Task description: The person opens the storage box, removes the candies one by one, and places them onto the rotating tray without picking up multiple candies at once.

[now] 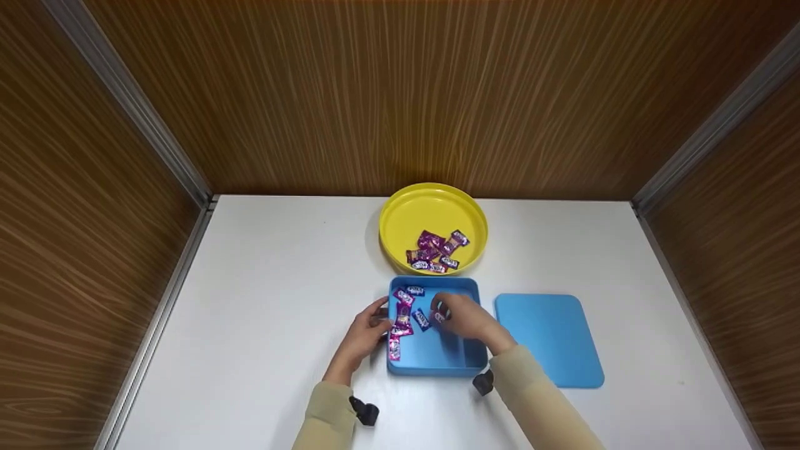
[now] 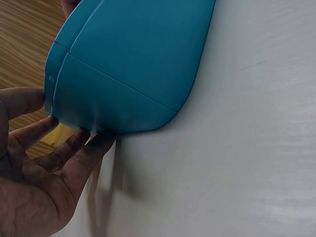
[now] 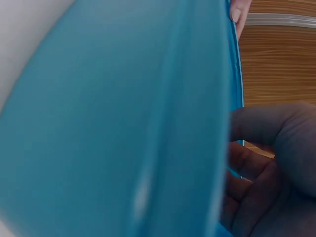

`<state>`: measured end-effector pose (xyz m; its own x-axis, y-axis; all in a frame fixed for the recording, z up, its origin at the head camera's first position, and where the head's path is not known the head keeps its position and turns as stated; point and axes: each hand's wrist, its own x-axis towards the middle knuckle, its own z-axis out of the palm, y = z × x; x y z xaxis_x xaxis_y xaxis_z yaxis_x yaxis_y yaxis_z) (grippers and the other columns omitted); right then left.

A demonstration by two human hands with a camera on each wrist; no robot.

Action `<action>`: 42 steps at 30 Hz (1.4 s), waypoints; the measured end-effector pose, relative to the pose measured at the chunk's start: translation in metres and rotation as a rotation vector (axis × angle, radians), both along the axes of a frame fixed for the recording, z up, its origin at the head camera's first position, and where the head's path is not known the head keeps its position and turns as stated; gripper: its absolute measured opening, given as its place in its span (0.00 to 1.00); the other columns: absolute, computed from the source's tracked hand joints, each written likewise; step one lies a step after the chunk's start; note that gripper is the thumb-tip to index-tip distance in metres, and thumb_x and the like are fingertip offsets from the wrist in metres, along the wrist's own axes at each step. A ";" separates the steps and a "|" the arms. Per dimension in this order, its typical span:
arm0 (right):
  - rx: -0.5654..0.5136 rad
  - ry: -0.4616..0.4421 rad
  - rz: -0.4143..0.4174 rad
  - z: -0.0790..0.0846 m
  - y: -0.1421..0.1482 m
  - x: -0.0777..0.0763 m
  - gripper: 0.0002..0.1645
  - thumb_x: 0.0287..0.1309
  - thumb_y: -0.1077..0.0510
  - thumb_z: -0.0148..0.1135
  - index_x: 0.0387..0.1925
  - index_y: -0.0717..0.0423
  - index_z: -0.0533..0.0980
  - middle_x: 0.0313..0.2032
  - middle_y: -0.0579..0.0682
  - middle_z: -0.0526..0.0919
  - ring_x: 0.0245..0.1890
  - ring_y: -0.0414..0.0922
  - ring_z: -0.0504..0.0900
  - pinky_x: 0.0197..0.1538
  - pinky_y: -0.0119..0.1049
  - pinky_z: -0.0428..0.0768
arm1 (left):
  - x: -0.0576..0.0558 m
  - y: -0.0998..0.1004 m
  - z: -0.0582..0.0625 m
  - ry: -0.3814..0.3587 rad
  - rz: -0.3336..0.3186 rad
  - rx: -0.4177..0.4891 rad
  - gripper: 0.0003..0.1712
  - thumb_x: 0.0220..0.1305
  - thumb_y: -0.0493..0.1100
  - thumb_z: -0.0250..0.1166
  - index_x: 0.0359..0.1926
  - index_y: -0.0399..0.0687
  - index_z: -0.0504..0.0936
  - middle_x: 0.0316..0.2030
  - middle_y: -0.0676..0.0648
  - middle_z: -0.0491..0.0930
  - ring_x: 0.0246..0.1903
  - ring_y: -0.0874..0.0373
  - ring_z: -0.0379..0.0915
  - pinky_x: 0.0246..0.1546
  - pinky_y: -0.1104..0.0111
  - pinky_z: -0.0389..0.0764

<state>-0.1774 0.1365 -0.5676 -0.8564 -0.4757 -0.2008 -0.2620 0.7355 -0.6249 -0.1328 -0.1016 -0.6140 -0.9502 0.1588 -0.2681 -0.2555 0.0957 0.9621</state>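
A blue square box [image 1: 431, 370] without its lid stands in front of me in the head view. Several wrapped candies [image 1: 403, 315] in purple and pink wrappers lie along its left side, and another candy [image 1: 421, 320] lies near its middle. My left hand [image 1: 365, 334] holds the box at its left wall, thumb at the rim and fingers against the outside, as the left wrist view also shows. Inside the box, my right hand [image 1: 461, 315] pinches a candy [image 1: 439, 317] with its fingertips. In the right wrist view the box wall hides those fingertips.
Behind the box sits a round yellow tray [image 1: 431, 209] with several more candies [image 1: 434, 250] in its front part. A flat blue lid [image 1: 550, 340] lies on the white table [image 1: 281, 269] to the right. Wood-grain panels [image 1: 400, 94] enclose the table at the back and sides.
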 end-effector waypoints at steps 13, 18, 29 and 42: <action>-0.141 0.027 -0.133 0.013 0.018 -0.018 0.16 0.59 0.69 0.63 0.48 0.57 0.81 0.38 0.50 0.83 0.34 0.46 0.82 0.34 0.39 0.83 | 0.000 0.000 0.001 -0.013 0.013 -0.023 0.32 0.70 0.38 0.58 0.73 0.46 0.63 0.62 0.37 0.69 0.56 0.47 0.71 0.56 0.54 0.74; -0.131 0.068 -0.209 0.018 0.023 -0.026 0.19 0.64 0.67 0.59 0.55 0.54 0.81 0.46 0.51 0.84 0.43 0.50 0.82 0.44 0.45 0.83 | 0.000 0.000 0.001 -0.010 0.011 -0.022 0.32 0.70 0.37 0.58 0.73 0.45 0.63 0.62 0.37 0.69 0.55 0.47 0.71 0.56 0.54 0.75; -0.212 0.177 -0.472 0.021 0.030 -0.050 0.07 0.63 0.64 0.63 0.42 0.63 0.80 0.38 0.56 0.83 0.37 0.50 0.83 0.42 0.43 0.83 | -0.002 0.001 0.002 -0.021 0.017 -0.030 0.32 0.69 0.36 0.58 0.72 0.45 0.64 0.61 0.38 0.71 0.54 0.48 0.72 0.55 0.56 0.74; -0.209 0.060 -0.550 0.018 0.036 -0.073 0.18 0.66 0.64 0.59 0.56 0.65 0.77 0.51 0.62 0.81 0.48 0.55 0.82 0.51 0.46 0.81 | -0.002 0.002 0.002 -0.029 0.018 -0.034 0.32 0.70 0.37 0.58 0.73 0.46 0.63 0.62 0.38 0.70 0.55 0.48 0.71 0.56 0.55 0.74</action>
